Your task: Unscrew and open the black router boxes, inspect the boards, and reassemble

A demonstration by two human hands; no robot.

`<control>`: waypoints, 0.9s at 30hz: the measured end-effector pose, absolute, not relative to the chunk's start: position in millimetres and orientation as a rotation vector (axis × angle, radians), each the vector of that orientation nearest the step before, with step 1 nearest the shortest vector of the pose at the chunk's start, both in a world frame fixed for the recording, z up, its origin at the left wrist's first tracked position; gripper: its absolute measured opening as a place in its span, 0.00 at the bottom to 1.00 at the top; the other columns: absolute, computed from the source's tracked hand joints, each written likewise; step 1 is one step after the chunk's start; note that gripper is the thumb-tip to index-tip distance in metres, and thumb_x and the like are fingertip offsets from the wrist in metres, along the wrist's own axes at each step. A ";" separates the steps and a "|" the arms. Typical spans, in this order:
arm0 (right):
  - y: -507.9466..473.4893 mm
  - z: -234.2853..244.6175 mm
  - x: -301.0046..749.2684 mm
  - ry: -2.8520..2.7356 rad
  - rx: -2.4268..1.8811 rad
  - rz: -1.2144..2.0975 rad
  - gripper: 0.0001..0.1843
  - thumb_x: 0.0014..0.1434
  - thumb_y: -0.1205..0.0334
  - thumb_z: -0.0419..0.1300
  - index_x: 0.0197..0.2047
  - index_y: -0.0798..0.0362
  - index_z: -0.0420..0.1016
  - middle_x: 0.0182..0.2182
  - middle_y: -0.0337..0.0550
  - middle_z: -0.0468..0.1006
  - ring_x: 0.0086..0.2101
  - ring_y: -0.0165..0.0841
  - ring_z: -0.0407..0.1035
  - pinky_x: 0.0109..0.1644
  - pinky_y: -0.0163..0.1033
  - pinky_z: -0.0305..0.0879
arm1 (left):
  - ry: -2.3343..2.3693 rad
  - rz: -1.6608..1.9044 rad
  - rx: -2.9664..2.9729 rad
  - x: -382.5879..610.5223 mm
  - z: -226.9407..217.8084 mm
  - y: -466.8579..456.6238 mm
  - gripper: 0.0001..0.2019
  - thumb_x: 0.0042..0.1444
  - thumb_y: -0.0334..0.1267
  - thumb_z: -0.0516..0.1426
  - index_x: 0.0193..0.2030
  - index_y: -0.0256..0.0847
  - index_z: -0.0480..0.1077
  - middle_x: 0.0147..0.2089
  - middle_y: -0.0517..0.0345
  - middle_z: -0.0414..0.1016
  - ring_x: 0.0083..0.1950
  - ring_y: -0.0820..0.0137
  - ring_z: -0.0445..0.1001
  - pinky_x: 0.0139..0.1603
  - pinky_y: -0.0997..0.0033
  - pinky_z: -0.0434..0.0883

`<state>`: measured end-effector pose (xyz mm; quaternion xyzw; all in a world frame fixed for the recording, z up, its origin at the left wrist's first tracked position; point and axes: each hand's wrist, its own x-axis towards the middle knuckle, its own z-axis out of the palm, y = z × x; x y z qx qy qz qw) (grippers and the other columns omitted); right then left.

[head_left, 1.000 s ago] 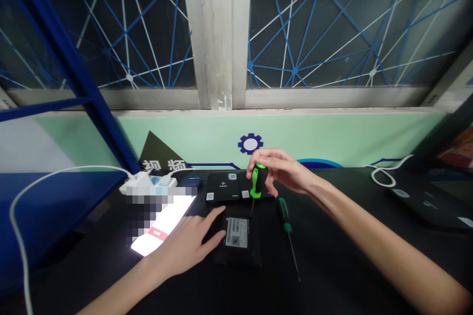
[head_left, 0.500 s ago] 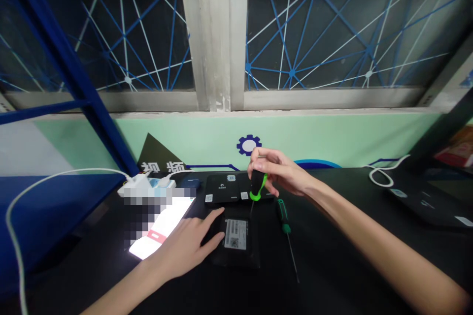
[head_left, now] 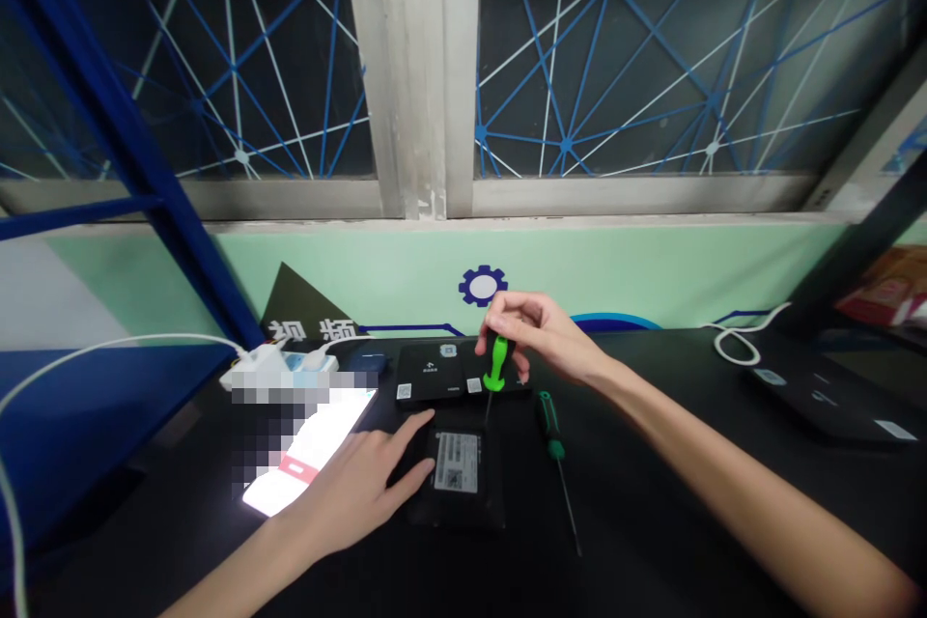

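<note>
A flat black box with a white label [head_left: 491, 502] lies on the dark table in front of me. My left hand [head_left: 369, 468] rests on its left side, thumb and fingers spread apart. My right hand [head_left: 525, 333] grips the handle of a green and black screwdriver [head_left: 496, 362] from above. The screwdriver stands nearly upright, its shaft pointing down at the box's far right corner; I cannot make out a screw there. To the right of the box lies a second screwdriver [head_left: 553, 435], dark green and black, with its long shaft towards me.
Behind the labelled box sit two similar black boxes [head_left: 429, 375]. A lit phone [head_left: 319, 449], partly pixelated, lies beside my left forearm. A white power strip [head_left: 279, 369] with plugs and a cable [head_left: 116, 340] stands at the back left. Another black device [head_left: 826, 401] lies far right.
The screwdriver's handle has turned in my right hand, so more of its green side faces me. My left hand stays on the box. The whole view has shifted slightly.
</note>
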<state>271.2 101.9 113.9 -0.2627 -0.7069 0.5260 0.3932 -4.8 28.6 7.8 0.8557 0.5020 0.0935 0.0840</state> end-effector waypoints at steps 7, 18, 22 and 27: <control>106.1 112.7 274.6 -1.759 -0.611 1.439 0.16 0.64 0.48 0.62 0.35 0.54 0.73 0.32 0.43 0.81 0.16 0.24 0.69 0.17 0.30 0.67 | 1.487 0.228 2.541 -3.1 11.2 28.4 0.28 0.72 0.56 0.42 0.73 0.46 0.53 0.27 0.62 0.68 0.29 0.64 0.72 0.28 0.70 0.58; 104.2 111.1 273.7 -1.798 -0.573 1.459 0.15 0.63 0.51 0.63 0.37 0.56 0.80 0.35 0.46 0.84 0.18 0.21 0.66 0.19 0.28 0.64 | 1.514 0.237 2.528 -4.3 11.1 27.3 0.29 0.71 0.57 0.42 0.73 0.48 0.54 0.27 0.62 0.68 0.29 0.63 0.72 0.29 0.69 0.60; 103.5 109.5 270.8 -1.735 -0.588 1.530 0.15 0.59 0.51 0.66 0.34 0.54 0.73 0.32 0.42 0.82 0.15 0.22 0.67 0.16 0.28 0.63 | 1.508 0.258 2.539 -4.3 10.1 27.5 0.29 0.71 0.57 0.43 0.72 0.47 0.55 0.26 0.62 0.67 0.28 0.63 0.72 0.28 0.70 0.60; 101.8 107.0 267.5 -1.702 -0.597 1.539 0.15 0.60 0.49 0.66 0.37 0.51 0.70 0.25 0.32 0.74 0.13 0.20 0.61 0.15 0.28 0.63 | 1.494 0.273 2.550 -4.3 9.9 27.9 0.28 0.72 0.56 0.43 0.72 0.47 0.55 0.26 0.62 0.67 0.28 0.63 0.71 0.28 0.70 0.60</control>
